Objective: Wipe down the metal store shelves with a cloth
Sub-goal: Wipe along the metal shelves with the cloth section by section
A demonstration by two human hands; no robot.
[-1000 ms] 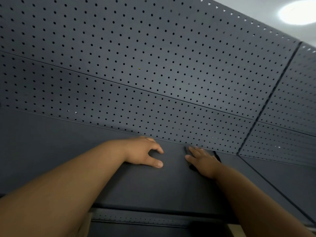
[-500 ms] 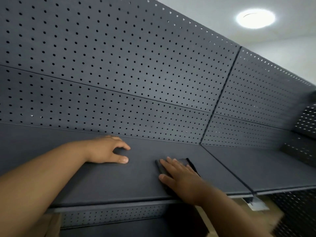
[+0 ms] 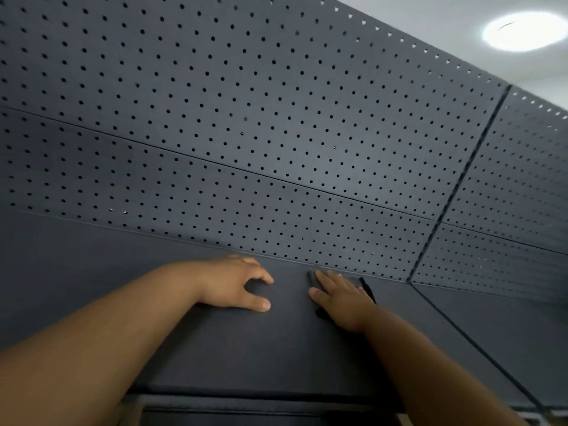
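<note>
— Room on the shelf (image 3: 246, 348)?
— Bare from the front edge to the rear edge, and out toward the left end. Just right of the cloth, a seam (image 3: 461, 333) to the neighbouring shelf (image 3: 507, 327).

— Around it?
— Perforated back panel (image 3: 246, 118) rising off the rear edge, closing off anything further back. Black upright (image 3: 461, 179) between panels. Ceiling light (image 3: 522, 32) at upper right.

— And the hands?
— For the left hand (image 3: 236, 285): resting near the rear edge, fingers (image 3: 265, 278) loosely arched, thumb tip on the metal, gripping nothing. For the right hand (image 3: 341, 298): just beside it, straight and spread, pressed flat on the dark cloth (image 3: 358, 281) close to the rear edge.
</note>
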